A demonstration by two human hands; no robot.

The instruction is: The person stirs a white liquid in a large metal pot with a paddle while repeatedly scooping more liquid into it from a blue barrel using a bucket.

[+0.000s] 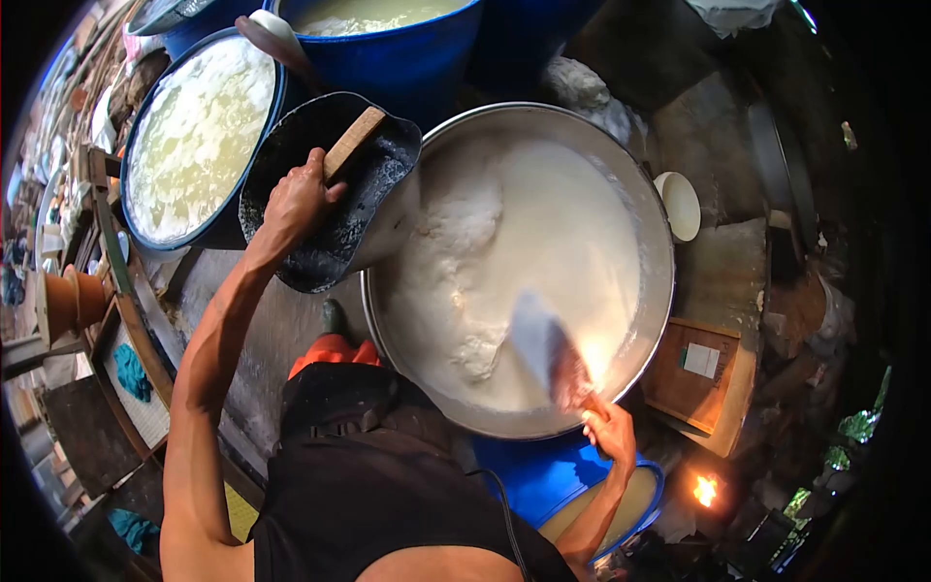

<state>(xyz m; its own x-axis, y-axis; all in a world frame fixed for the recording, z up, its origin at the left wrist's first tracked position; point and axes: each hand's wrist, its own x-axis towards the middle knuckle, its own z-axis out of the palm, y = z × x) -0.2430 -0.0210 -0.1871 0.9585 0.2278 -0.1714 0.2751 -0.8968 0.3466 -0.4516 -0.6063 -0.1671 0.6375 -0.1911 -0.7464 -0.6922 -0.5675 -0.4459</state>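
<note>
Left hand (303, 194) grips a wooden bar (355, 143) across a black bucket (357, 199), just below it; right hand (611, 433) clasps a paddle (555, 357), its blade (533, 328) ahead, over milky liquid (567, 218) in a round vat (657, 262).

We count one vat (657, 262), one black bucket (339, 215), one paddle (545, 344) and at least three blue barrels (388, 73). We see two teal cloths (132, 372).

And there's the fire (705, 490) glowing bright, a wooden box (679, 388) above it, daylit greenery (858, 425), it seems, to its right, grey floor (254, 335) well to its left!
</note>
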